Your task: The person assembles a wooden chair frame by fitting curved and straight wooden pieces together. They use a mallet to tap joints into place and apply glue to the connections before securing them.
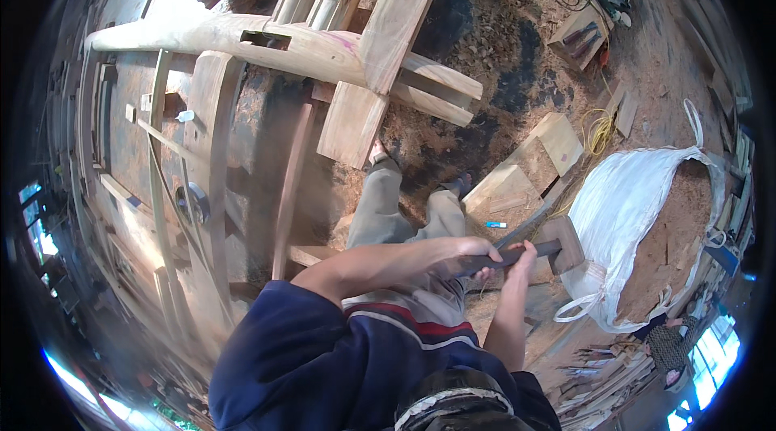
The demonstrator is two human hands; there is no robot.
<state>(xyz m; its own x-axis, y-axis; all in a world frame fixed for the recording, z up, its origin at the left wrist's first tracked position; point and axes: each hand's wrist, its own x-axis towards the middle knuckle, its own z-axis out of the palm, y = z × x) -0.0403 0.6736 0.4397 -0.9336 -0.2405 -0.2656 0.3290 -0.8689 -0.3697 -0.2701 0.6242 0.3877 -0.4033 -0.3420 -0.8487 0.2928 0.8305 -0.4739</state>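
Both my hands grip a large wooden mallet, held to the right of my body. Its block-shaped head (pixel 563 245) points toward the white sack, and its dark handle (pixel 512 256) runs back to the left. My left hand (pixel 471 254) is closed round the handle's rear part. Closer to the head, my right hand (pixel 521 256) is wrapped round the same handle. Beyond my feet lies a long rounded timber beam (pixel 202 33) with a rectangular slot cut in it. A flat plank (pixel 408 15) crosses the beam's right end, where a forked end sticks out.
A white bulk sack (pixel 618 209) of sawdust stands at right. Wooden blocks (pixel 525 164) lie beside my feet. Tools and cables sit near a wooden box (pixel 594 15) at far right. Upright boards (pixel 214 100) and slats crowd the left. Shavings cover the floor.
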